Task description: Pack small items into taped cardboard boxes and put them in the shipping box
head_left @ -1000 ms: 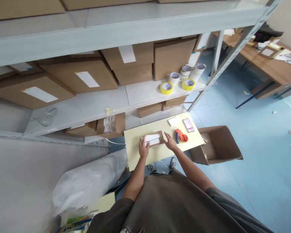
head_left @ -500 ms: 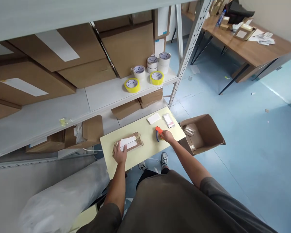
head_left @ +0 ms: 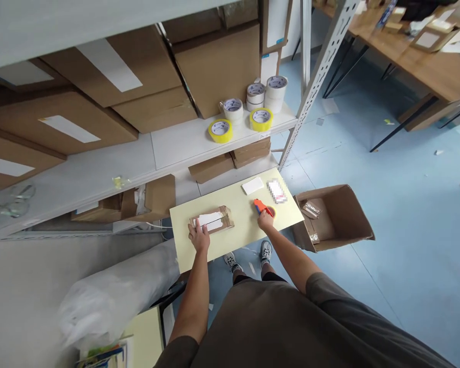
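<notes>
A small brown parcel [head_left: 214, 221] with a white label lies on a pale yellow table [head_left: 237, 240]. My left hand [head_left: 200, 236] rests on the parcel's near left end, fingers laid flat on it. My right hand [head_left: 265, 221] is closed round an orange tape dispenser [head_left: 262, 207] at the table's right side. A white card [head_left: 252, 185] and a small blurred item [head_left: 276, 191] lie at the table's far edge.
An open cardboard box [head_left: 335, 220] with small packets stands on the blue floor right of the table. Grey shelving [head_left: 199, 143] behind holds brown cartons and several tape rolls [head_left: 249, 110]. A wrapped roll [head_left: 111, 296] lies at the left. A wooden desk [head_left: 425, 56] is far right.
My right hand left the parcel, moved right and closed on the orange tape dispenser. My left hand stayed on the parcel. The view swung about.
</notes>
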